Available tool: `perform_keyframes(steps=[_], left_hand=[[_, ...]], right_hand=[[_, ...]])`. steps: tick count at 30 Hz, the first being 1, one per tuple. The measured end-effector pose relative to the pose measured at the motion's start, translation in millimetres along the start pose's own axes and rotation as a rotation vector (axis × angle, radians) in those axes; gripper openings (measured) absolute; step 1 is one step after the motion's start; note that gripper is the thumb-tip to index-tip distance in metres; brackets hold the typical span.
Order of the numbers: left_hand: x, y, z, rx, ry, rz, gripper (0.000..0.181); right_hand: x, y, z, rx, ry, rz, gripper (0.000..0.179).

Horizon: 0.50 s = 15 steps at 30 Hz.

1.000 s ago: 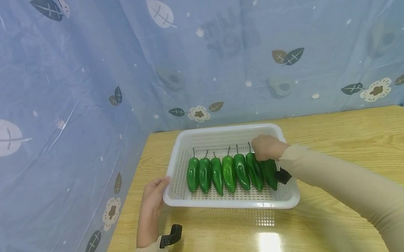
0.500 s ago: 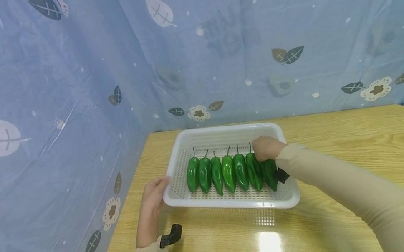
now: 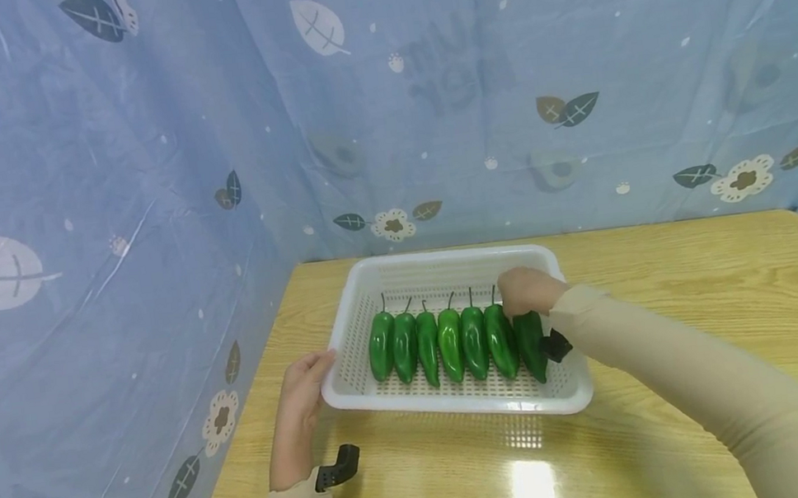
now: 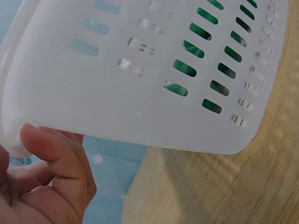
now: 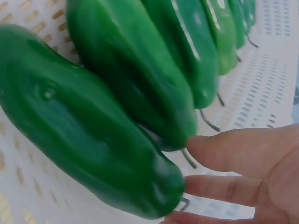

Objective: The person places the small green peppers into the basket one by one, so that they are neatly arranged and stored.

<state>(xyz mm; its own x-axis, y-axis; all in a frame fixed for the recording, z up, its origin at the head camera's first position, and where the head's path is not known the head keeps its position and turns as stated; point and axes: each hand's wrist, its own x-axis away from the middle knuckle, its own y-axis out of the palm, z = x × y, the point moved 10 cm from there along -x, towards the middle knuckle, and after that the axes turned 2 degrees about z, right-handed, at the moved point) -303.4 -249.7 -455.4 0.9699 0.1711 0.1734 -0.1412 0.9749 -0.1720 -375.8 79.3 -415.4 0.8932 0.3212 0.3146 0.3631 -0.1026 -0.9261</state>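
Observation:
Several green peppers lie side by side, stems toward the back, in a white perforated plastic basket [image 3: 455, 400]. My left hand [image 3: 300, 390] grips the basket's left rim; in the left wrist view its thumb and fingers [image 4: 70, 177] curl at the corner. Inside the basket, my right hand [image 3: 527, 291] is at the stem end of the rightmost pepper [image 3: 531, 349]. Seen from the right wrist, two fairly straight fingers touch this pepper [image 5: 88, 130] near its stem. The thumb touches the stem end of the neighbouring pepper [image 5: 140, 74].
Under the basket is a wooden table [image 3: 689, 296], which stretches away to the right. A blue patterned sheet [image 3: 442, 111] hangs behind it and along its left side. Black wrist cameras sit on both arms, the left one [image 3: 339, 466] in front of the basket.
The peppers nearest my right hand have shifted slightly, with the fifth and sixth from the left lying a little straighter and farther left. My left hand and the basket stay in place.

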Motion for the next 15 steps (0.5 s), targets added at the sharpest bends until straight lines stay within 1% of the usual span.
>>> perform_keyframes(steps=[3,8,11,13,14,15], left_hand=[[0.2,-1.2,-0.7,-0.012,-0.008,0.009,0.039],[0.3,-2.1,0.0,-0.019,-0.005,0.015,0.039],[-0.1,-1.8,0.9,-0.019,0.004,0.010,0.042],[-0.6,-1.3,1.5,-0.034,0.010,0.004,0.043],[-0.7,-1.2,2.3,-0.049,0.014,0.004,0.043],[-0.6,-1.3,3.1,-0.065,0.017,0.005,0.044]], right_hand=[[2.9,-8.5,-3.3,0.007,-0.031,0.020,0.030],[7.3,-21.1,-0.9,0.001,-0.044,0.057,0.030],[10.7,-27.4,3.4,-0.036,-0.054,0.084,0.027],[15.3,-34.1,6.9,-0.065,-0.068,0.129,0.020],[18.3,-37.8,10.1,-0.089,-0.063,0.153,0.021],[21.9,-42.4,13.1,-0.111,-0.064,0.180,0.026]])
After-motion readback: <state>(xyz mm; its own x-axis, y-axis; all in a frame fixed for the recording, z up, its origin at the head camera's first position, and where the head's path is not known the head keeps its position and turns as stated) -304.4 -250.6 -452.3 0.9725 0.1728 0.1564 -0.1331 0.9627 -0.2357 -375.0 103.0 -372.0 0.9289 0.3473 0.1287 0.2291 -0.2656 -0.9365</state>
